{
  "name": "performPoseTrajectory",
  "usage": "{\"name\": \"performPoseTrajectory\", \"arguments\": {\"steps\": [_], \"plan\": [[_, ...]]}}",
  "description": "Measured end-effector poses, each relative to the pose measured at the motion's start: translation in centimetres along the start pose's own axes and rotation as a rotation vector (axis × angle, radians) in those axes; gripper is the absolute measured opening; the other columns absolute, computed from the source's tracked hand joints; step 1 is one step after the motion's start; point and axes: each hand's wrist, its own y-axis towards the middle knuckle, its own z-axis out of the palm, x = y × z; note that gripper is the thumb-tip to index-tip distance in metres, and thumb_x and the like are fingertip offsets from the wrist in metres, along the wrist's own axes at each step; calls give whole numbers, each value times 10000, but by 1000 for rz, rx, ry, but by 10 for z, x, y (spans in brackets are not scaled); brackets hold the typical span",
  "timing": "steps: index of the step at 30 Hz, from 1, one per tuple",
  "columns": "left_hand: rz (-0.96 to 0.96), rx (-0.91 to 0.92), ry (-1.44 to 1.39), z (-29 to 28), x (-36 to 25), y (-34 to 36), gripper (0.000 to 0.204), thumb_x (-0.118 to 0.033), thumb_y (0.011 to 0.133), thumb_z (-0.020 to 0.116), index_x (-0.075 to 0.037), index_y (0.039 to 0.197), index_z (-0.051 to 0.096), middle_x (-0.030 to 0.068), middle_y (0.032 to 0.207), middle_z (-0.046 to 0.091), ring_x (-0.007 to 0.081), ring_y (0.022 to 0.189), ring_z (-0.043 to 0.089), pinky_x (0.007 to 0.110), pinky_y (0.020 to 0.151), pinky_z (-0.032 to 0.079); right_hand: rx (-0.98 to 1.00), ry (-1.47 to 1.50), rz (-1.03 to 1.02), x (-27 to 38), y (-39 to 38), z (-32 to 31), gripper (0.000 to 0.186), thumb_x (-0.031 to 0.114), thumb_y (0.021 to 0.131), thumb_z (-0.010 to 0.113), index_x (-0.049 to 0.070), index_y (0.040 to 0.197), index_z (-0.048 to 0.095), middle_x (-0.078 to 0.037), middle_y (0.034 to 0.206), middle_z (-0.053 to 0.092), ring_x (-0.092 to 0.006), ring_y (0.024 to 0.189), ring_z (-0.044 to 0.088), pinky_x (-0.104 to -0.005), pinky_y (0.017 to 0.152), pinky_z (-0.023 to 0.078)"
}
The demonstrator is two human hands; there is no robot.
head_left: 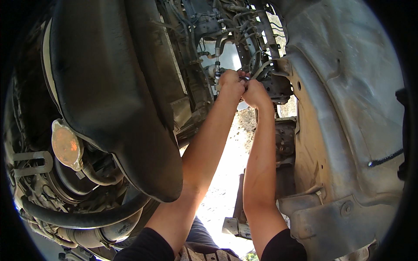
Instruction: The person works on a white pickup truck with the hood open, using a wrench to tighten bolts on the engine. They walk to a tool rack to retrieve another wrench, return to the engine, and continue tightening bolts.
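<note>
Both arms reach up into a vehicle's engine bay, and my hands meet near the top middle. The fingers of my left hand are curled closed. Right against it, my right hand is also closed, its fingers bent inward. A small shiny metal piece shows between the two hands; its kind and most of its shape are hidden by the fingers. Just left of my left hand runs a metal pipe with fittings. Dark hoses and a dark bracket lie close to my right hand.
A large black cover fills the left side, with a rusty radiator cap and a thick black hose below it. On the right stands a grey metal body panel with a rusty inner edge. Bright ground shows between my forearms.
</note>
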Motion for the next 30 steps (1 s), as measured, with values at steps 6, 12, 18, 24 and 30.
{"name": "performPoseTrajectory", "arguments": {"steps": [6, 12, 18, 24, 30], "plan": [[16, 3, -34, 2, 1, 4, 142, -38, 904, 402, 28, 847, 513, 147, 760, 537, 303, 663, 584, 414, 576, 507, -152, -112, 181, 19, -18, -3, 230, 313, 825, 663, 150, 949, 767, -203, 996, 700, -405, 976, 656, -475, 852, 518], [-17, 44, 1, -3, 1, 14, 120, -17, 903, 358, 21, 941, 465, 160, 818, 531, 334, 712, 587, 458, 603, 485, -167, -116, 178, 22, -21, -7, 218, 322, 812, 683, 164, 930, 775, -178, 996, 716, -387, 967, 673, -458, 843, 536], [16, -4, -74, -2, 4, 17, 114, -3, 897, 383, 40, 934, 482, 157, 796, 540, 288, 646, 570, 443, 570, 513, -185, -104, 148, 17, -19, -5, 205, 332, 808, 680, 179, 901, 781, -182, 968, 714, -393, 941, 671, -455, 827, 540], [39, -17, 27, -1, 2, 10, 132, 25, 896, 360, 50, 911, 488, 190, 825, 518, 337, 675, 570, 473, 619, 513, -163, -81, 79, 8, -12, -6, 233, 346, 793, 707, 137, 867, 779, -205, 925, 706, -406, 909, 668, -456, 803, 536], [47, -56, 81, 4, -2, 1, 110, 32, 894, 382, 80, 917, 478, 200, 825, 511, 328, 659, 562, 476, 572, 516, -74, 4, -25, -5, -5, -10, 224, 231, 707, 802, 95, 883, 770, -233, 858, 683, -402, 838, 667, -432, 752, 526]]}}
